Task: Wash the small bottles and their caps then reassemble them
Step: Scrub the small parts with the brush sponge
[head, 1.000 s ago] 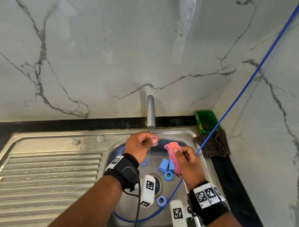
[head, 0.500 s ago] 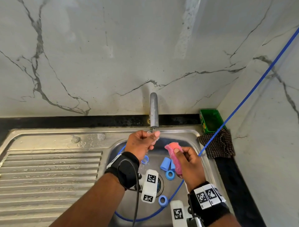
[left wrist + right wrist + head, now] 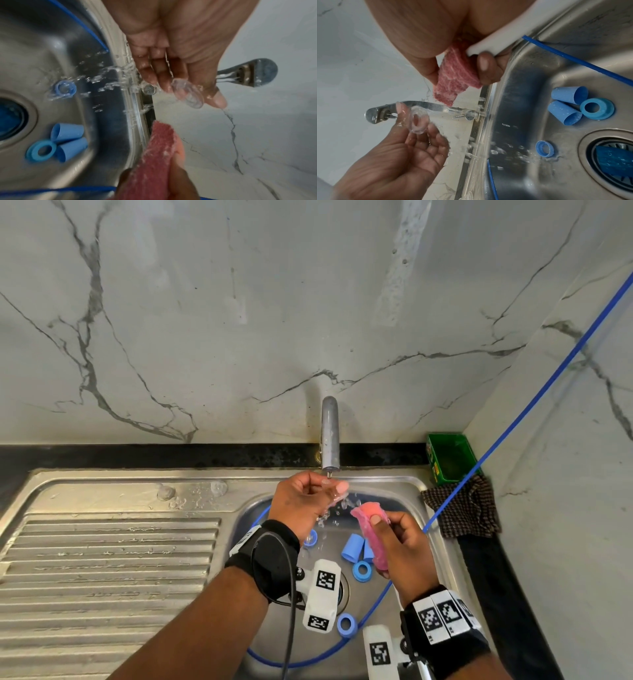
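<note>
Now your left hand (image 3: 305,501) has crept up, centre frame, until its fingertips sit right under the chrome tap spout (image 3: 330,436); spray has begun flying off them. It pinches a small clear plastic ring-shaped cap (image 3: 418,122) between thumb and fingers, in the stream. Likely meaning: scrubbing of this piece is over, rinsing underway. Your right hand (image 3: 404,546) has hardly moved, gripping the pink scrub pad (image 3: 371,529) just right of the splash. Lower centre, the blue plastic cone-shaped bottles (image 3: 568,100) and blue ring caps (image 3: 596,108) lie in the steel sink basin (image 3: 530,94), unassembled.

Two blue bottles (image 3: 352,547), three blue rings (image 3: 362,570).
</note>
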